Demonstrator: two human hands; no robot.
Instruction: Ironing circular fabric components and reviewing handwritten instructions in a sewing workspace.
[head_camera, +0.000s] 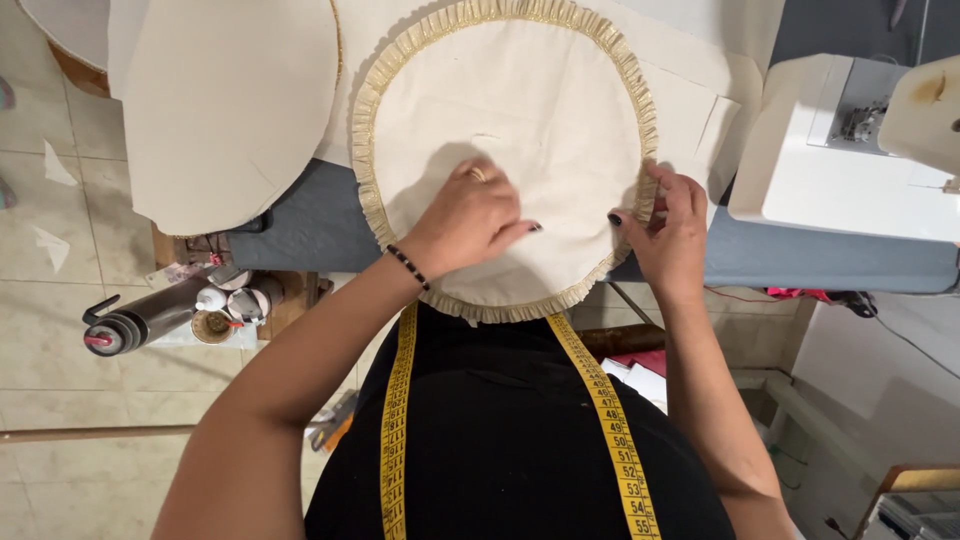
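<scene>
A round cream fabric piece (520, 110) with a gold pleated ruffle edge (372, 190) lies on the table in front of me. My left hand (470, 215) rests flat on its lower middle, fingers pressed down on the cloth, a beaded bracelet at the wrist. My right hand (665, 225) pinches the ruffled rim at the lower right of the circle. A yellow measuring tape (398, 420) hangs around my neck over a black top.
A white sewing machine (830, 160) stands at the right on the grey table cover (310, 225). More cream oval fabric pieces (225, 100) lie at the upper left. On a low surface at the left sit a dark tool (140, 322) and small containers (215, 320).
</scene>
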